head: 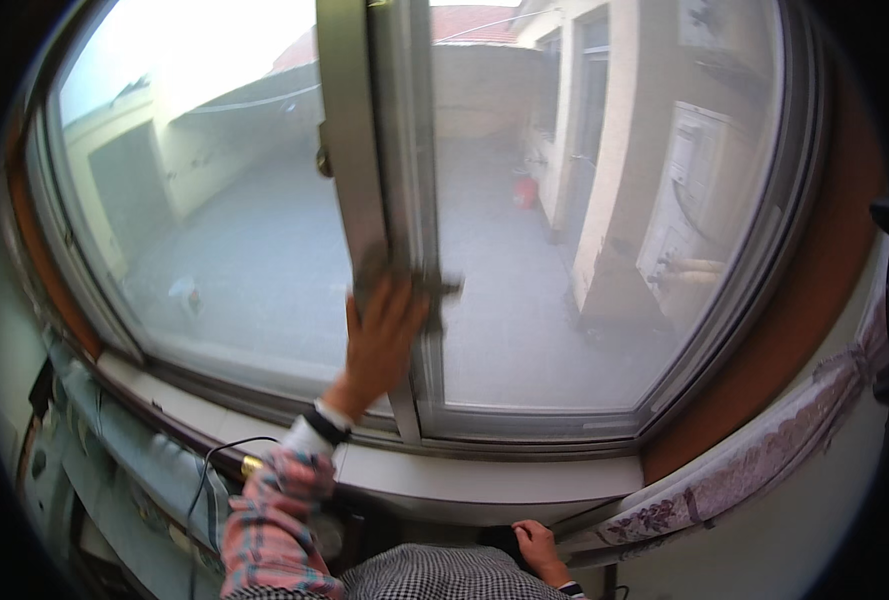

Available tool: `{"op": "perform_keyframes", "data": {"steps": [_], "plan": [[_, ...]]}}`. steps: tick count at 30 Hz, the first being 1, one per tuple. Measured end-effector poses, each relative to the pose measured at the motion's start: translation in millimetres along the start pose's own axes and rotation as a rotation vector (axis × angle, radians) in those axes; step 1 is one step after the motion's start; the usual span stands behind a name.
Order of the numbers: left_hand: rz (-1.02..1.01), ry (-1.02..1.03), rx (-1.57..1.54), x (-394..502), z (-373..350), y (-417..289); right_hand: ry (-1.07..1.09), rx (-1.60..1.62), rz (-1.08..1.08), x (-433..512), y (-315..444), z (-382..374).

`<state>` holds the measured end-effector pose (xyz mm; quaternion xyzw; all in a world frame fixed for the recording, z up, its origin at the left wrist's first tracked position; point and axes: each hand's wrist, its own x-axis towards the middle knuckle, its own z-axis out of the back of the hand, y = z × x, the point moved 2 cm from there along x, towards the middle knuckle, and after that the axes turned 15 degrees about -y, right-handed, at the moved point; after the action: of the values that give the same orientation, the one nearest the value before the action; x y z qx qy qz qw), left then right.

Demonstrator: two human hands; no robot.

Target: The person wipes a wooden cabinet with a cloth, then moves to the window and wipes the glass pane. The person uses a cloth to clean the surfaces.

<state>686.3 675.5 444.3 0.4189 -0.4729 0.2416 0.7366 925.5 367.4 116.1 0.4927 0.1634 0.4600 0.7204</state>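
My left hand (386, 337) lies flat on a dark grey cloth (438, 288), pressing it against the metal middle stile (343, 180) of a sliding window. Motion blurs the cloth, and part of it is hidden under the fingers. Low in the view, by my waist, is my right hand (538, 547), its fingers curled at the edge of something black; whether it grips that is unclear. Glass panes (504, 330) stand on both sides of the stile, and a small latch (324, 161) sits on the stile's left edge.
A white sill (489, 480) runs below the window. At the lower right hangs a gathered patterned curtain (714, 487). Pale blue fabric (144, 457) and a black cable (202, 472) are at the lower left. Through the glass, a paved yard with a red bucket (524, 190) shows.
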Motion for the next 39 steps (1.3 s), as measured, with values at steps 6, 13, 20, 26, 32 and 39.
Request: {"op": "perform_keyframes", "data": {"steps": [6, 13, 20, 26, 32, 39], "plan": [[-0.005, 0.239, -0.165, -72.8, 5.9, -41.7, -0.024, -0.042, -0.036, -4.8, 4.8, 12.0], [0.099, -0.013, -0.181, 69.7, 11.9, 14.1, 0.062, -0.039, -0.038, -3.5, 16.9, 11.0], [0.109, 0.23, -0.347, 15.1, 35.2, -17.3, 0.117, -0.028, -0.013, -1.8, 9.8, -2.0], [0.245, 0.357, -0.485, -22.4, 42.5, -42.9, 0.135, 0.058, 0.043, 46.6, 47.1, -1.8], [0.259, 0.295, -0.515, -8.9, 53.2, -84.1, 0.137, 0.276, 0.245, 95.4, 133.4, -5.6], [0.248, 0.268, -0.439, 11.2, 65.5, -65.0, 0.297, 0.236, 0.307, 58.7, 155.5, -12.7]]}}
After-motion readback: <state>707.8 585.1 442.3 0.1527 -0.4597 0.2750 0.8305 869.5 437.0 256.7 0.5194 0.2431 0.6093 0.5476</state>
